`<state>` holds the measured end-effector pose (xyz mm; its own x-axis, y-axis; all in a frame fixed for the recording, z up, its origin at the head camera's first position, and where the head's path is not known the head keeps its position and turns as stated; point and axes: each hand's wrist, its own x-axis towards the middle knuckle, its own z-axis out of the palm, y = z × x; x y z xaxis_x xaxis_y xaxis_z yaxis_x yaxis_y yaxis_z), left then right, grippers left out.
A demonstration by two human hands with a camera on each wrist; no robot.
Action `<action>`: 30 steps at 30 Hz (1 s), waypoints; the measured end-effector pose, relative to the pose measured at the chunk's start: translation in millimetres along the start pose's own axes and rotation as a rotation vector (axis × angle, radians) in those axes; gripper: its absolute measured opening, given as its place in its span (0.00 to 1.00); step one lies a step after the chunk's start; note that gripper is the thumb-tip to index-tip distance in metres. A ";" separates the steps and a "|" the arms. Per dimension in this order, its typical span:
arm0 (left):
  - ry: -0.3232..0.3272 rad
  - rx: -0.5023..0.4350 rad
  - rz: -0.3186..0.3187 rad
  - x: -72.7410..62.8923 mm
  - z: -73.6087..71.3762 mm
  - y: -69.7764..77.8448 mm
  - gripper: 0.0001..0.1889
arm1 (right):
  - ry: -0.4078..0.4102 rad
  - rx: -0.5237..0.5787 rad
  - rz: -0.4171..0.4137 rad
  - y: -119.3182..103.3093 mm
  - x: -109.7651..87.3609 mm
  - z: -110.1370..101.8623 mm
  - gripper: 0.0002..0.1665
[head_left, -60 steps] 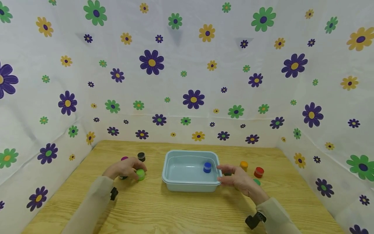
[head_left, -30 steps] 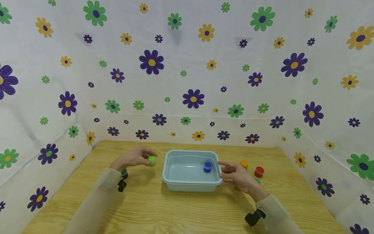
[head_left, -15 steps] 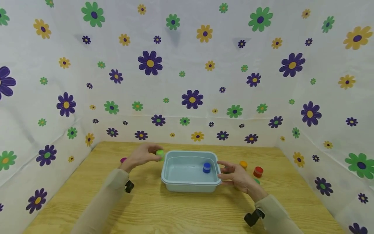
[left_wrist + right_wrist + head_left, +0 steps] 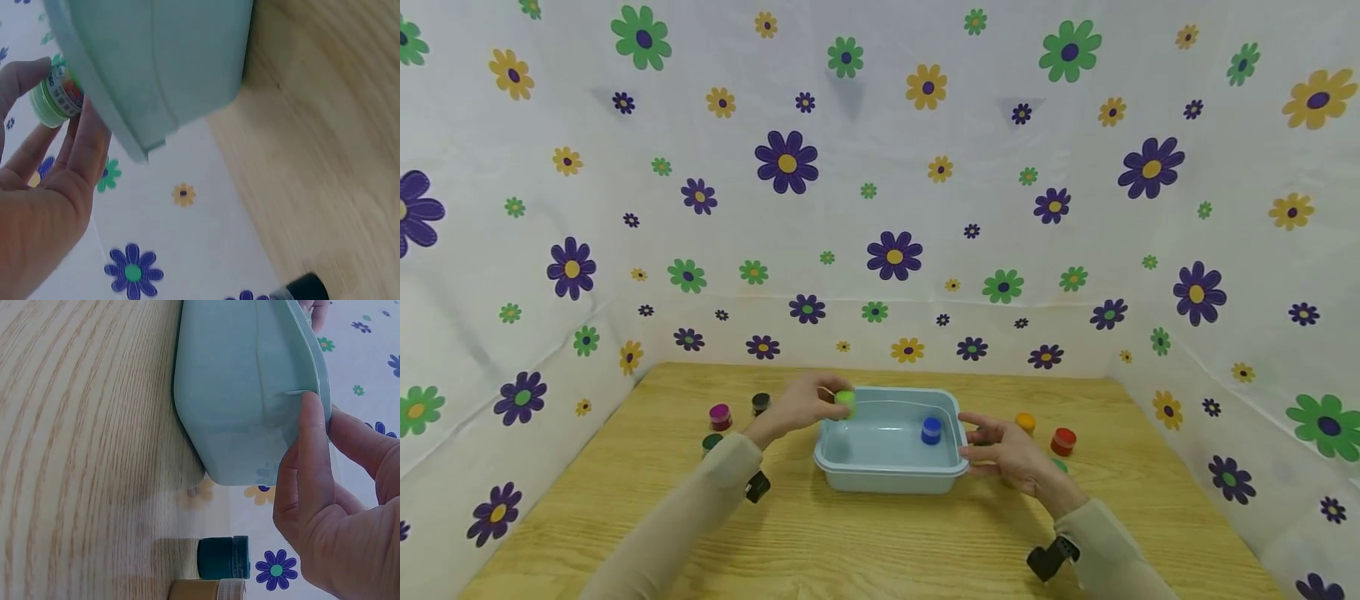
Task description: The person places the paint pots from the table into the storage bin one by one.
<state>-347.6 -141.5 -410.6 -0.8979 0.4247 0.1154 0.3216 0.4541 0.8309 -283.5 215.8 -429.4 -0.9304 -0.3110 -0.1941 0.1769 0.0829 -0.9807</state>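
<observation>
Head view, left to right: three jars stand in a loose group on the wooden table [image 4: 880, 546], one dark green jar [image 4: 712, 442], one magenta jar [image 4: 720, 417] and one black jar [image 4: 762, 404]. Beside them reaches the left hand [image 4: 805, 402], its thumb and fingers pinching one lime-green jar [image 4: 846, 402] above the left rim of the single pale blue tub [image 4: 891, 482]. One blue jar [image 4: 931, 431] stands in the tub's right half. At the right rim is the right hand [image 4: 1015, 457], thumb and forefinger apart, their tips touching the tub. Farther right, three jars can be counted: one orange jar [image 4: 1026, 422], one green jar [image 4: 1059, 465] partly hidden by the hand, and one red jar [image 4: 1063, 442]. The right wrist view shows two near that hand, one teal jar [image 4: 222, 557] and one golden-brown jar [image 4: 205, 590], the latter cut off by the picture's edge; whether the teal one is the green jar seen from the head, I cannot tell. Two wrist devices show, one on the left arm [image 4: 757, 486], one on the right.
</observation>
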 end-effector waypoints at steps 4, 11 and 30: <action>-0.002 -0.011 -0.006 3.9 14.9 0.1 0.23 | 0.003 0.000 0.002 0.8 0.6 0.6 0.43; -0.013 0.009 0.003 8.7 36.0 4.6 0.25 | 0.004 -0.014 -0.005 1.7 1.2 0.5 0.43; -0.119 0.110 0.125 13.7 88.2 24.2 0.21 | -0.004 -0.026 -0.014 1.4 0.1 1.0 0.43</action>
<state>-325.6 -55.6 -436.8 -0.8091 0.5698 0.1437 0.4652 0.4717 0.7490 -283.1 215.0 -430.8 -0.9313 -0.3162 -0.1806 0.1557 0.1027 -0.9825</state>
